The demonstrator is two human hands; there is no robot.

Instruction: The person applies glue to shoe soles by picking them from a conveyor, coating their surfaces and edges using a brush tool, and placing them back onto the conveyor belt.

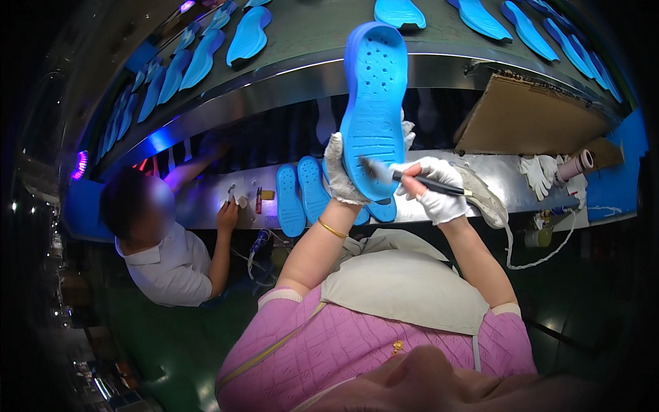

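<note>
One blue molded shoe sole [376, 89] is up off the counter [206, 202], perforated end toward 12 o'clock from your chest. Left hand [341, 175], gloved: gripping the sole's lower end at 7 o'clock, wrapped behind, fingers showing past the far edge. Right hand [443, 207], gloved, bare fingertips: pinching a black-handled brush [434, 184] like a pen, bristles aimed toward 10 o'clock over the sole's ribbed lower part. Contact looks likely, can't confirm.

Step in hand, my read: you're brushing the sole's face. Next move probably calls for a steady left grip and light bristle strokes along the ribs and rim, maybe turning the sole for the hidden edge.

Clock centered on that sole: conveyor belt [309, 34] with more blue soles across 10 to 2; cardboard sheet [535, 117] at 3; spare gloves [537, 176] near 4; waiting soles [290, 199] between 7 and 8; co-worker [168, 264] at 8.
</note>
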